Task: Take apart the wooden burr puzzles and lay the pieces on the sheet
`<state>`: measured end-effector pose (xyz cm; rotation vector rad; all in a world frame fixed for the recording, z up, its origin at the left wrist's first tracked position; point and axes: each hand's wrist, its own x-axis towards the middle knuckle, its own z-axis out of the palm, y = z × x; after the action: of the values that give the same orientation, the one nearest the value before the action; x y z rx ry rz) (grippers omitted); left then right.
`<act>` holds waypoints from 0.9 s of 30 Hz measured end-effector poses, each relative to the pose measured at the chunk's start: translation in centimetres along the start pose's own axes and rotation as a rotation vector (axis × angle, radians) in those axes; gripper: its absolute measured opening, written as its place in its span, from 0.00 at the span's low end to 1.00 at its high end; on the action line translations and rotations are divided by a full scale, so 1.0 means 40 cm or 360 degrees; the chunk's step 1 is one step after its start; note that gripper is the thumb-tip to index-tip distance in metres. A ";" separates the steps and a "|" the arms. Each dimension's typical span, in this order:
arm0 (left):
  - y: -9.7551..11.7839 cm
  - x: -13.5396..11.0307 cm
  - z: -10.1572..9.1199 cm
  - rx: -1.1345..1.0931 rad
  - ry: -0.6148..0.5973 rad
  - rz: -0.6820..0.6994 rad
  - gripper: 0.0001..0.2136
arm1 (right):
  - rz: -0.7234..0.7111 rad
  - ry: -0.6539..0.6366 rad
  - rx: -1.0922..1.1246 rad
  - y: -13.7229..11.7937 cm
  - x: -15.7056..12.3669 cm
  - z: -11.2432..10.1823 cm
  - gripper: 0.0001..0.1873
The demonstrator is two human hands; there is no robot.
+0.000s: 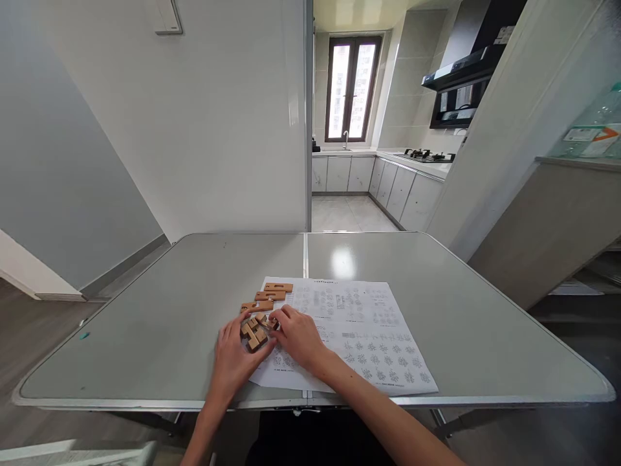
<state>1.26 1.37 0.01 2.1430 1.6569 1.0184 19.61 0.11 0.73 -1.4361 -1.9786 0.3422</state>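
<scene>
My left hand (231, 357) curves around a cluster of interlocking wooden puzzle pieces (253, 336), with its thumb in front and its fingertips at the far side. My right hand (299, 335) meets it from the right, its fingers pinched on a small wooden piece at the cluster's right edge. Its fingertips partly hide that piece. Just beyond the hands, three flat wooden bars lie in a staggered row: a far slotted bar (278, 287), a middle bar (270, 296) and a near notched bar (257, 306), the near one close to my left fingertips.
A white printed sheet (383, 349) with rows of small diagrams lies under and right of the hands. The grey folding table (485, 343) has a metal seam down its middle. A wall stands behind its left half; a kitchen opens beyond. Plastic bottles (594, 133) stand at right.
</scene>
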 end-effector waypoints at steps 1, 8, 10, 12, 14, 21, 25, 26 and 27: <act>0.002 -0.001 -0.003 -0.0055 0.0008 -0.0006 0.33 | -0.0011 -0.0010 0.0001 0.000 -0.002 -0.003 0.15; 0.009 -0.008 -0.015 -0.0552 0.0145 -0.0518 0.26 | 0.0043 0.0111 0.0168 0.043 -0.096 -0.112 0.13; 0.006 -0.007 -0.014 -0.0617 0.0172 -0.0556 0.24 | 0.0198 0.0275 0.0402 0.071 -0.156 -0.157 0.08; -0.003 -0.002 -0.016 -0.0661 0.0170 -0.0541 0.24 | 0.0377 0.0371 0.0480 0.107 -0.228 -0.196 0.10; -0.020 0.005 -0.024 -0.0717 0.0129 -0.0513 0.25 | 0.0622 0.0462 0.0527 0.148 -0.300 -0.226 0.14; -0.088 0.027 -0.085 -0.0203 0.0051 -0.0376 0.19 | 0.0914 0.0514 0.0571 0.234 -0.408 -0.263 0.23; -0.092 0.030 -0.108 -0.0094 0.0026 -0.0380 0.12 | 0.0891 0.0484 0.0544 0.225 -0.400 -0.263 0.24; -0.088 0.027 -0.112 -0.0105 -0.0036 -0.0402 0.10 | 0.0892 0.0482 0.0535 0.222 -0.399 -0.263 0.24; -0.082 0.021 -0.116 -0.0105 -0.0088 -0.0408 0.08 | 0.0895 0.0483 0.0528 0.218 -0.399 -0.263 0.24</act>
<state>-4.13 2.22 1.78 1.8413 1.7876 0.9156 35.72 -13.11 -1.97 -1.6822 -1.1902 0.6227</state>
